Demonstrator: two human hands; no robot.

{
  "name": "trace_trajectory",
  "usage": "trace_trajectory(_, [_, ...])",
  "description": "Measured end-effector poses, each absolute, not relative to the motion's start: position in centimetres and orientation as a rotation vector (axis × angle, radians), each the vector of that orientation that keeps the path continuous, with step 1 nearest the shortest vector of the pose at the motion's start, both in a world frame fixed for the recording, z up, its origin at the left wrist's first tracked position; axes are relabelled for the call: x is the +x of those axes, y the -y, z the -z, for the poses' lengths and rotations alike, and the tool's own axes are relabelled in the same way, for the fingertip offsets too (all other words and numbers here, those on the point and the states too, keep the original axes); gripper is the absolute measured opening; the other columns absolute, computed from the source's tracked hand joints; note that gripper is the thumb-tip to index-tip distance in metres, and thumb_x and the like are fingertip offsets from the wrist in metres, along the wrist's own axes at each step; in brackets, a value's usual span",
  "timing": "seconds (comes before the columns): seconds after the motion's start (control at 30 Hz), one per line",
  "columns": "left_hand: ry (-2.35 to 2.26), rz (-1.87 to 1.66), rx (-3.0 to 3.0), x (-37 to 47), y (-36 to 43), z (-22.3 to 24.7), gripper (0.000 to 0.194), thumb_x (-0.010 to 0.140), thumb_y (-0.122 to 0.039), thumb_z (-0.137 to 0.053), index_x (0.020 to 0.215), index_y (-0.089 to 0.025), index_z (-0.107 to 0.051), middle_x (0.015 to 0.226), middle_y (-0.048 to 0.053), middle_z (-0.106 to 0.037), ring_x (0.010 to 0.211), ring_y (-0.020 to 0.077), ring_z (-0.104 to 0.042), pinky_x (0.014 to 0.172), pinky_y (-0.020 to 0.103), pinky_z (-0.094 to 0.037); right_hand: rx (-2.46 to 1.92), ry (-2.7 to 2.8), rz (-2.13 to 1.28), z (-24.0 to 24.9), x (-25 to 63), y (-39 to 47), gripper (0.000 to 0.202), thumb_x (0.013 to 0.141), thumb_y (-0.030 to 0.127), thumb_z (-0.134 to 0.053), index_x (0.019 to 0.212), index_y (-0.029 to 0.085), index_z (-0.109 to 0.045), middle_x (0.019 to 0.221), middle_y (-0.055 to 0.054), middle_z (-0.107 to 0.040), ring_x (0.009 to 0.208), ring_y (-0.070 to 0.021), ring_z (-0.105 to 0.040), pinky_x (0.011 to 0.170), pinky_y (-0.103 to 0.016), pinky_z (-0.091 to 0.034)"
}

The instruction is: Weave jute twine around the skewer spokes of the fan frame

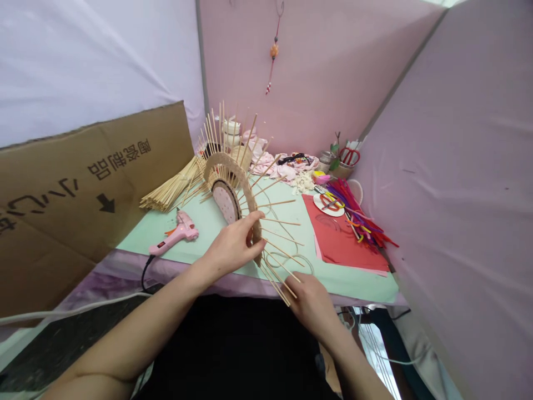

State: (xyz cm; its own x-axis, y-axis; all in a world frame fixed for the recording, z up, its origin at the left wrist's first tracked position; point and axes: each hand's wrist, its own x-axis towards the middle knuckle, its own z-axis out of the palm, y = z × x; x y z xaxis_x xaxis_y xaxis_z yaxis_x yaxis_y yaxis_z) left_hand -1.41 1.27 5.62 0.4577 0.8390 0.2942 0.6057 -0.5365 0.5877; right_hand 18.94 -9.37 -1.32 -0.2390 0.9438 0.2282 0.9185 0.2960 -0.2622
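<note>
The right hand (313, 304) is pinching the lower ends of several thin bamboo skewers (278, 280), fingers closed on them. The left hand (235, 244) is gripping the rim of the round tan cardboard disc ringed with radiating sticks (230, 183), held upright on edge over the pale green table (350, 278). Left of the disc, a pink glue gun (177, 233) is lying. Behind it, a loose bundle of bamboo sticks (172, 190) is resting. Right of the disc, red paper sheets (345, 244) and coloured pipe cleaners (358, 214) are lying.

Landmark: stick wheel (233, 189), standing on table (208, 222). Glue gun (177, 230) left of it, stick bundle (175, 189) behind-left, paper sheets (345, 244) right, pipe cleaners (358, 214) on those sheets' far edge, cardboard (83, 189) far left.
</note>
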Motion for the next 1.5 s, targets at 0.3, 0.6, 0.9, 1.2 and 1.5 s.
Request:
trace_trajectory(0.3, [-1.209, -0.788, 2.287, -1.8, -1.3, -5.5, 0.052, 0.081, -0.033, -0.058, 0.131, -0.021, -0.044, 0.077, -0.003, -0.058, 0.064, 0.0141, -0.054, 0.061, 0.026, -0.04, -1.642, 2.264, -0.257, 1.4, 18.8, 9.1, 0.015, 0.093, 0.027, -0.051, 0.083, 0.019, -0.058, 0.084, -0.005, -0.059, 0.076, -0.0176, -0.053, 0.07, -0.029, -0.038])
trace_trajectory(0.6, [-1.209, -0.773, 2.276, -1.8, -1.2, -5.7, 0.052, 0.081, -0.032, -0.058, 0.13, -0.021, -0.044, 0.078, -0.002, -0.058, 0.065, 0.0147, -0.054, 0.061, 0.026, -0.04, -1.297, 1.795, -0.892, 0.0, 17.6, 7.3, 0.02, 0.094, 0.029, -0.048, 0.109, 0.021, -0.058, 0.109, -0.008, -0.064, 0.1, -0.0185, -0.061, 0.091, -0.031, -0.047])
trace_trajectory(0.9, [-1.161, -0.779, 2.266, -2.3, -1.1, -5.4, 0.055, 0.083, -0.035, -0.058, 0.134, -0.022, -0.044, 0.08, -0.001, -0.057, 0.068, 0.0154, -0.054, 0.064, 0.028, -0.042, -1.302, 1.355, -1.071, 2.4, 15.5, 5.6, 0.03, 0.085, 0.046, -0.06, 0.089, 0.018, -0.069, 0.072, -0.002, -0.065, 0.06, -0.0127, -0.056, 0.055, -0.022, -0.045])
trace_trajectory(1.2, [-0.863, -0.864, 2.206, -4.0, -1.2, -3.1, 0.065, 0.087, -0.041, -0.058, 0.145, -0.028, -0.033, 0.109, 0.005, -0.06, 0.088, 0.0167, -0.057, 0.087, 0.035, -0.048, -1.343, 1.833, -0.463, 3.3, 15.0, 5.2, 0.037, 0.095, 0.029, -0.049, 0.129, 0.025, -0.061, 0.112, -0.008, -0.071, 0.098, -0.0231, -0.069, 0.083, -0.032, -0.056])
trace_trajectory(1.5, [-1.101, -1.124, 1.804, -3.0, -0.2, 1.7, 0.051, 0.081, -0.031, -0.065, 0.128, -0.023, -0.046, 0.116, 0.009, -0.049, 0.111, 0.0236, -0.052, 0.097, 0.044, -0.049, -1.342, 1.959, -0.244, 3.2, 15.8, 4.0, 0.039, 0.096, 0.029, -0.045, 0.133, 0.026, -0.057, 0.117, -0.007, -0.071, 0.101, -0.0217, -0.07, 0.08, -0.029, -0.058])
